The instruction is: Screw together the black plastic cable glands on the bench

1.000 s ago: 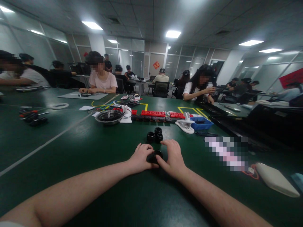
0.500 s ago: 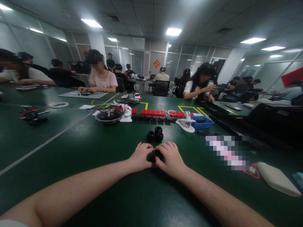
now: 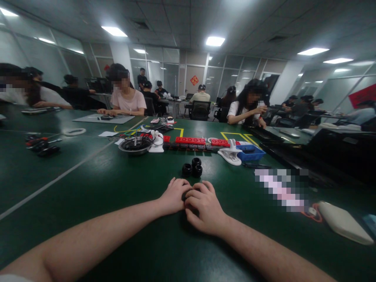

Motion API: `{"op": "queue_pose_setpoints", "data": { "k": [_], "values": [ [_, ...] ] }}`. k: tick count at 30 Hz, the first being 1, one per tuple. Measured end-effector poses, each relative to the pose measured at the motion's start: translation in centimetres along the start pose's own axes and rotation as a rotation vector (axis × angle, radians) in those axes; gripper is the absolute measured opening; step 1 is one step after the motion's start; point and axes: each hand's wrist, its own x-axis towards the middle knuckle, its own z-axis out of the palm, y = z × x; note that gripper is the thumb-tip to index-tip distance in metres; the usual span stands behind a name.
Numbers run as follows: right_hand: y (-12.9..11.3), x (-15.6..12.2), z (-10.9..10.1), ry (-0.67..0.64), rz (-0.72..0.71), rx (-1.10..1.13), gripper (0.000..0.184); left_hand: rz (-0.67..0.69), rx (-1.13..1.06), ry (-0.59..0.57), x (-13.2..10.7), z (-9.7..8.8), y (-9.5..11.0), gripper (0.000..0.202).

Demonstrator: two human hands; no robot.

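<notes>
Both hands are together on the table. My left grip and right grip are curled tight, fingers touching, closed round a black part, and only a sliver of it shows between them. Three black rings sit clustered just beyond.

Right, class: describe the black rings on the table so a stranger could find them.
Start at the green table. Just beyond the left hand and right hand, short of the red blocks, sit the black rings. They alone are small, black, clustered.
</notes>
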Motion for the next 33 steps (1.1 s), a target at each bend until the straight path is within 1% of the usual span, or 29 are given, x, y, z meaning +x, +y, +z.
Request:
{"op": "queue_pose_setpoints", "data": {
  "k": [3, 6, 8, 10, 12, 14, 17, 22, 28, 33],
  "values": [
    [-0.1, -0.2, -0.3, 0.004, -0.028, 0.027, 0.01, 0.009, 0.01, -0.005, 0.0, 0.0, -0.1, 0.036],
    [-0.1, 0.0, -1.1, 0.063, -0.049, 0.025, 0.024, -0.009, -0.004, 0.016, 0.0, 0.1, -0.2, 0.041],
    [0.2, 0.2, -1.5, 0.115, 0.027, -0.02, 0.035, -0.013, -0.015, 0.033, 0.1, 0.2, -0.3, 0.044],
    [0.7, 0.4, -1.6, 0.145, 0.164, -0.075, 0.042, -0.003, -0.02, 0.034, 0.1, 0.2, -0.3, 0.044],
    [1.2, 0.6, -1.4, 0.125, 0.283, -0.127, 0.046, 0.002, -0.021, 0.027, 0.1, 0.2, -0.3, 0.045],
    [1.6, 0.6, -1.2, 0.065, 0.335, -0.171, 0.042, 0.0, -0.021, 0.026, 0.1, 0.1, -0.2, 0.046],
    [1.7, 0.6, -0.9, -0.001, 0.332, -0.218, 0.03, 0.004, -0.023, 0.027, 0.0, 0.0, -0.2, 0.045],
    [1.5, 0.6, -1.2, -0.023, 0.289, -0.202, 0.023, 0.004, -0.018, 0.025, 0.0, 0.1, -0.2, 0.042],
    [1.2, 0.5, -1.3, -0.055, 0.211, -0.141, 0.027, -0.015, -0.017, 0.004, 0.0, 0.0, 0.0, 0.037],
    [0.7, 0.5, -1.3, -0.052, 0.165, -0.048, 0.031, -0.015, -0.014, 0.015, 0.1, 0.1, -0.1, 0.039]
  ]
}}
